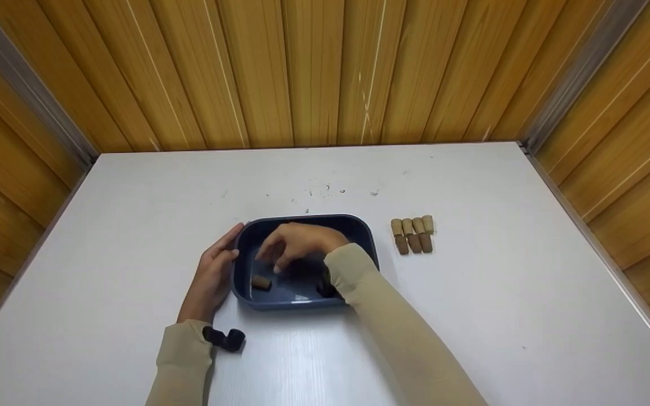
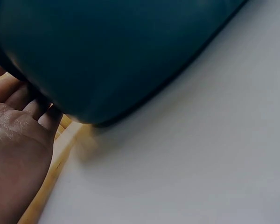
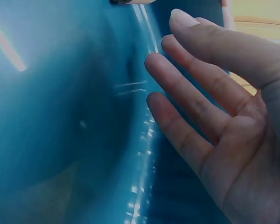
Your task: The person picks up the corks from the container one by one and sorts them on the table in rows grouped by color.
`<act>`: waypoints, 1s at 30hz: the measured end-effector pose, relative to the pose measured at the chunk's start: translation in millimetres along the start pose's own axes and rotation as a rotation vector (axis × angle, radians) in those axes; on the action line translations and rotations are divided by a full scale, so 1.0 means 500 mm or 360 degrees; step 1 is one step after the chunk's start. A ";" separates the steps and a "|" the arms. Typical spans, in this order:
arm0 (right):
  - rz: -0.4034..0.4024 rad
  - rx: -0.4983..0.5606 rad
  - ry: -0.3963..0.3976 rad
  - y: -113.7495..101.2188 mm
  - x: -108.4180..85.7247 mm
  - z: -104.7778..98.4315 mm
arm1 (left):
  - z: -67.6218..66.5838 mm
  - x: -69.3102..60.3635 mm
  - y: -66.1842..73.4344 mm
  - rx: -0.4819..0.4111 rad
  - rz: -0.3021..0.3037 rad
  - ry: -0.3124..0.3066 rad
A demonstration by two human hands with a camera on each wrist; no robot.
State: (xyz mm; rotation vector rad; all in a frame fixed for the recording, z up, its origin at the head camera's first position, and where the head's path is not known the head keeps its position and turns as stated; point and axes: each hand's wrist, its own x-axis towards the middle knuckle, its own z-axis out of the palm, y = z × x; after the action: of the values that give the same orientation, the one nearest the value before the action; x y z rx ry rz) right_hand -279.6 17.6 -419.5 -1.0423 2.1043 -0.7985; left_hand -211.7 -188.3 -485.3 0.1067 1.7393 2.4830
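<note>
A dark blue rectangular tray [image 1: 305,305] stands on the white table. My left hand [image 1: 216,268] holds its left side, thumb at the rim and fingers along the outer wall. In the left wrist view those fingers [image 2: 25,98] go partly out of sight behind the tray. Inside the tray lies one brown tapered cork [image 1: 261,283], near the front left corner. My right hand [image 1: 301,243] hovers over the tray's inside, behind and to the right of that cork. Its fingers [image 3: 186,95] are spread and loosely bent, with nothing between them.
Right of the tray, tapered corks lie in two touching rows: several light ones [image 1: 412,225] behind three darker brown ones [image 1: 413,243]. Small dark specks [image 1: 328,189] dot the table behind the tray. Wood-patterned panels [image 1: 313,73] rise at the back and both sides.
</note>
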 end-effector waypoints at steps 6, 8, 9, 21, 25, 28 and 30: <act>0.0045 0.0054 -0.0075 -0.004 0.016 0.012 | 0.003 -0.001 0.000 -0.0027 -0.0002 0.0006; 0.0050 0.0012 -0.0096 -0.006 0.020 0.014 | 0.004 0.000 0.001 -0.0031 0.0003 -0.0007; 0.0055 -0.0011 -0.0106 -0.007 0.022 0.016 | 0.004 0.000 0.001 -0.0034 0.0005 -0.0014; -0.0013 -0.0251 -0.0184 -0.017 0.032 0.027 | 0.006 -0.002 0.001 -0.0089 0.0011 -0.0044; -0.0045 -0.0275 -0.0140 -0.018 0.030 0.026 | 0.006 -0.003 0.000 -0.0110 0.0028 -0.0060; -0.0034 -0.0227 -0.0126 -0.018 0.027 0.026 | 0.004 -0.002 -0.001 -0.0091 0.0039 -0.0053; -0.0027 -0.0214 -0.0133 -0.019 0.026 0.026 | 0.004 -0.002 -0.001 -0.0066 0.0044 -0.0040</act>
State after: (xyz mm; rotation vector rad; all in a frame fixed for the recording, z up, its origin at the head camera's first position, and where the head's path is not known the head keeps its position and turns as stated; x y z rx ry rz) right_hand -271.7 -1.0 -423.7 -1.1455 2.1035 -0.6176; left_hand -210.2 -186.5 -485.3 0.1583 1.6873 2.5242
